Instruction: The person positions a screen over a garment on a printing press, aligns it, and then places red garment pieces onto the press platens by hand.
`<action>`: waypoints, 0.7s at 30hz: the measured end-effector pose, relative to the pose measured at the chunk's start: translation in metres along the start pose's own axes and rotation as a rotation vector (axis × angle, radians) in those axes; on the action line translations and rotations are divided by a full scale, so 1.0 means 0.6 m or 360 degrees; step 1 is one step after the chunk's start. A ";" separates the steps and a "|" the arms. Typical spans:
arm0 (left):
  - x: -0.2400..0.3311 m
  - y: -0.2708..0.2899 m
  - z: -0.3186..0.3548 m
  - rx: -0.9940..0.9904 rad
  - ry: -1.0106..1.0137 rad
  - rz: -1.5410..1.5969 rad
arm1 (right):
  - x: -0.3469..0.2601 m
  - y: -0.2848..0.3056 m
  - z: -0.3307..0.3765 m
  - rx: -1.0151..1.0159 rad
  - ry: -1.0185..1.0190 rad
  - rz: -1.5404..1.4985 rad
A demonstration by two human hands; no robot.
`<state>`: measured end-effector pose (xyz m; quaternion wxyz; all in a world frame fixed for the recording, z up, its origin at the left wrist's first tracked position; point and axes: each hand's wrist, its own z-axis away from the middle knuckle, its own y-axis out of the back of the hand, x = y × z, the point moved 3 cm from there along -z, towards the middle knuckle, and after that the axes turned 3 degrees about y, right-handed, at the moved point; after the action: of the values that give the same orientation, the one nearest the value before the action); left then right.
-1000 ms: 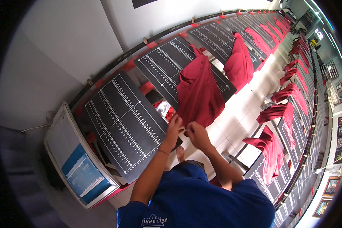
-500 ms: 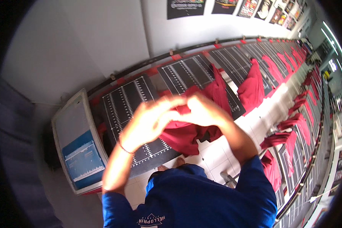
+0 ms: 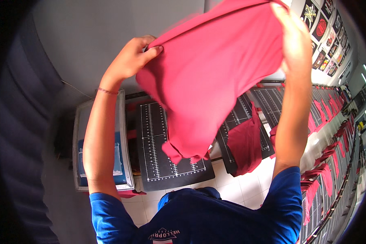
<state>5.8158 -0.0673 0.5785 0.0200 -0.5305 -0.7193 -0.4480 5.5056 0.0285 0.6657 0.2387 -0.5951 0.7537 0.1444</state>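
Stretched between my two raised hands hangs a red cloth, seemingly a T-shirt (image 3: 215,77), its lower end dangling over a black board with white ruler markings (image 3: 154,162). My left hand (image 3: 136,57) pinches its upper left edge between thumb and fingers. At the upper right corner my right hand (image 3: 290,36) grips the same cloth; its fingers are partly blurred. The shirt hides the far part of the board. On the neighbouring marked board (image 3: 232,118) to the right lies another red garment (image 3: 246,146).
A framed printing screen (image 3: 128,162) with a blue area stands left of the boards, partly behind my left forearm. Dark curtain folds (image 3: 28,122) border the left side. More boards with red garments (image 3: 323,175) run along the right. Tiled floor (image 3: 232,189) shows below.
My hands have risen and spread apart, lifting the red cloth off the board and opening it out. The view has turned, so the boards appear shifted.
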 end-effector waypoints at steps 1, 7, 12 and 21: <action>0.007 -0.002 0.016 -0.0009 0.0200 0.0663 | 0.006 0.027 -0.021 0.0056 -0.0070 -0.0035; 0.046 0.059 0.113 -0.0473 0.0282 0.0833 | 0.060 0.109 -0.073 0.0165 -0.0130 0.0162; -0.127 0.127 0.131 -0.0675 0.0920 -0.0875 | 0.245 0.137 -0.053 -0.0166 -0.0485 0.1174; 0.035 0.202 0.201 0.1153 0.0482 0.0262 | 0.198 0.148 0.004 0.0387 -0.0397 0.0381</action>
<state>5.9551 0.0327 0.5924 0.3475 -0.4729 -0.7748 -0.2353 5.3988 -0.0466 0.5948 0.3813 -0.4458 0.7954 0.1523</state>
